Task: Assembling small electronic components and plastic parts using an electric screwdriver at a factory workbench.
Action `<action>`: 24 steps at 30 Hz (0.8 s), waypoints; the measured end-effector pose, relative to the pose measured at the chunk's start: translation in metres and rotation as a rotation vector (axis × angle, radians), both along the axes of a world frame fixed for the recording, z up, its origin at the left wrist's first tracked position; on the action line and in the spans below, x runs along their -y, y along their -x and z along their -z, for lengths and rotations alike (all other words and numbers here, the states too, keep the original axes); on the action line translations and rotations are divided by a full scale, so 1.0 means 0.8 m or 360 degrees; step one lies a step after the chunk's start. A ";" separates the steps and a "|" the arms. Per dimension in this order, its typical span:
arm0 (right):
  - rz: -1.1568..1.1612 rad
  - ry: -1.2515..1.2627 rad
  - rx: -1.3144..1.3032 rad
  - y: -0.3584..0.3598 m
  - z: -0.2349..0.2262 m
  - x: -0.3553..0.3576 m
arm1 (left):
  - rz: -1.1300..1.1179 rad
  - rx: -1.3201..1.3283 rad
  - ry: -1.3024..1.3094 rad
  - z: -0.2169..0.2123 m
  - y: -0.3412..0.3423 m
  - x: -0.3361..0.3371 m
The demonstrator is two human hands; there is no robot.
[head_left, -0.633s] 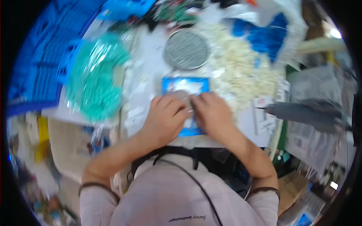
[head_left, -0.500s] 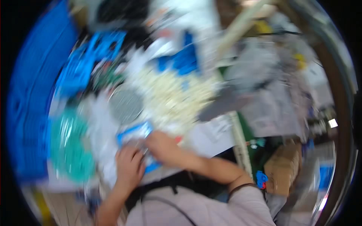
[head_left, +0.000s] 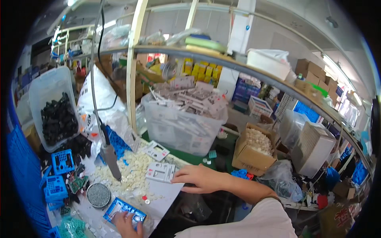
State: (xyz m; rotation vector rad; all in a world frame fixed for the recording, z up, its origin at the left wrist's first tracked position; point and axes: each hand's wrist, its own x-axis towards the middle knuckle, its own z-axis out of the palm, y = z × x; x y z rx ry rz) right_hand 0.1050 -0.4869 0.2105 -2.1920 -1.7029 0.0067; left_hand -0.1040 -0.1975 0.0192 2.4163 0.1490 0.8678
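Observation:
A blue plastic housing (head_left: 127,207) with a light window panel lies on the work surface at the lower middle. My left hand (head_left: 126,226) is on its near edge, fingers bent over it and thumb at its right side. My right hand (head_left: 201,178) reaches left to a light-grey plastic faceplate (head_left: 162,171) with cutouts. Its fingertips meet the faceplate's right edge while the thumb stays apart below. A similar faceplate (head_left: 157,151) lies just behind. Left of them spreads a pile of small cream-coloured pieces (head_left: 133,168). A round tin (head_left: 98,195) of small grey metal parts stands beside the housing.
An electric screwdriver (head_left: 110,160) hangs over the pile. A clear bin (head_left: 178,127) of grey panels stands behind, below a shelf (head_left: 238,65). Blue housings (head_left: 59,188), a tub of black parts (head_left: 59,119) and green wrapped material (head_left: 72,228) are leftward. An open carton (head_left: 254,148) stands right.
The view has tilted up and right. My right hand has left the blue housing and moved out to the light-grey faceplate. My left hand stays at the housing.

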 end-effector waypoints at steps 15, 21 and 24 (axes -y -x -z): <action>-0.0241 0.0070 0.0087 0.065 -0.031 -0.015 | 0.0456 0.0250 0.0172 -0.077 0.016 0.075; -0.0391 0.0441 -0.0032 0.059 0.011 -0.070 | 0.0326 0.0364 0.0517 -0.112 0.037 0.047; -0.0511 0.0255 -0.0015 0.034 0.059 -0.071 | 0.0337 0.0545 0.0544 -0.125 0.058 0.017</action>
